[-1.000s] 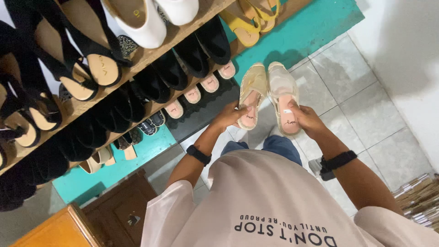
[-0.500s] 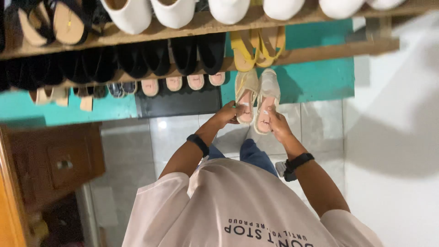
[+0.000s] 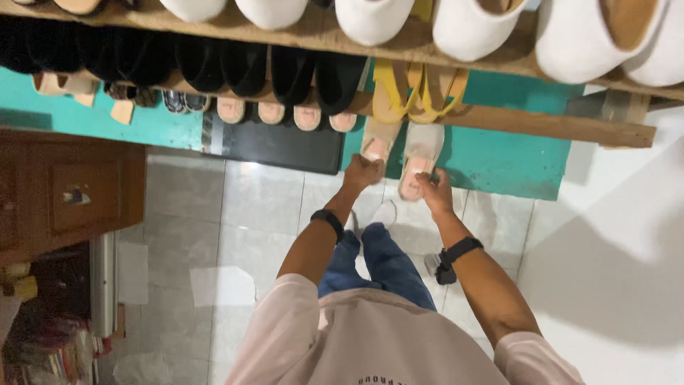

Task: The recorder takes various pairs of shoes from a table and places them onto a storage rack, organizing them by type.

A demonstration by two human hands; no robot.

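My left hand [image 3: 362, 173] grips the heel of a beige slip-on sandal [image 3: 377, 139]. My right hand [image 3: 433, 190] grips the heel of its mate [image 3: 420, 153]. Both sandals point toe-first toward the lower wooden shelf [image 3: 541, 125], right below a pair of yellow strappy sandals [image 3: 417, 89]. Each wrist carries a black band. My blue trousers and a white shoe show below the hands.
A row of black sandals [image 3: 285, 75] fills the lower shelf at left. White shoes [image 3: 470, 28] line the upper shelf [image 3: 320, 28]. Behind is a teal wall [image 3: 499, 160] with a dark panel [image 3: 278, 146]. A brown wooden cabinet [image 3: 64, 189] stands at left on the tiled floor [image 3: 242, 214].
The view has swung so the shelves run level across the top. Both hands have carried the beige sandals closer to the lower shelf, beneath the yellow pair.
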